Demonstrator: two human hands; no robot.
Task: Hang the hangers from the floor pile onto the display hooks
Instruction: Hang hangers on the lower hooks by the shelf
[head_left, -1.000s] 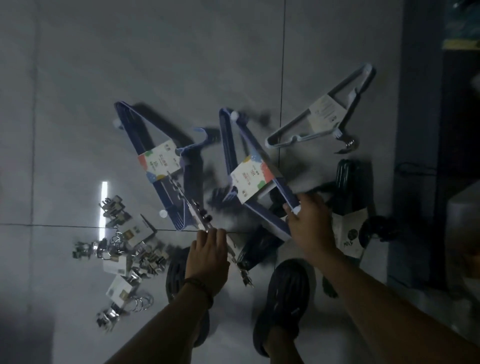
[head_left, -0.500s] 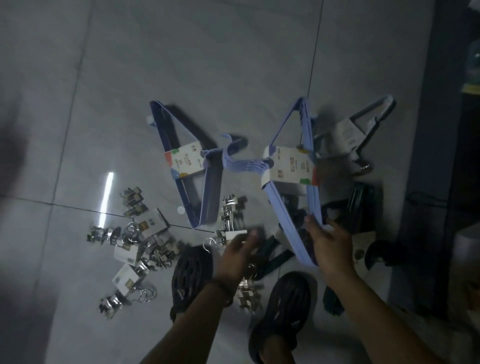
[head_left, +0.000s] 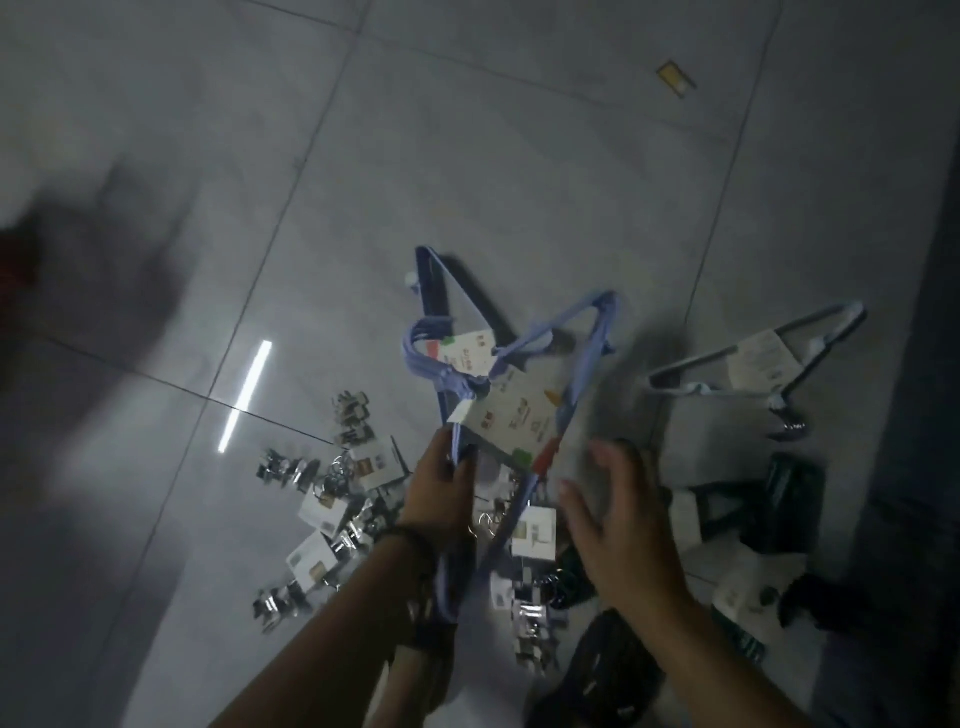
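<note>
Left hand (head_left: 441, 493): fingers clenched round the near end of the pale blue hanger bundle (head_left: 584, 371), held above the floor (head_left: 467, 156), its label card (head_left: 511, 421) facing up. Right hand (head_left: 618, 519) is just beside the bundle, fingers spread and released, grasping nothing. A dark blue bundle (head_left: 431, 291) lies on the tiles behind. Grey hangers (head_left: 758, 358) (label up) lie to the right. Metal clips (head_left: 353, 499) are heaped left of the wrist.

Shop: tagged hanger bundles (head_left: 519, 415), carded clips (head_left: 322, 509) (on tiled floor (head_left: 467, 156)).

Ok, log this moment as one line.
phase: pickup | left hand: grips light-blue hanger bundle | right hand: open, beside it | dark-blue bundle: on floor
</note>
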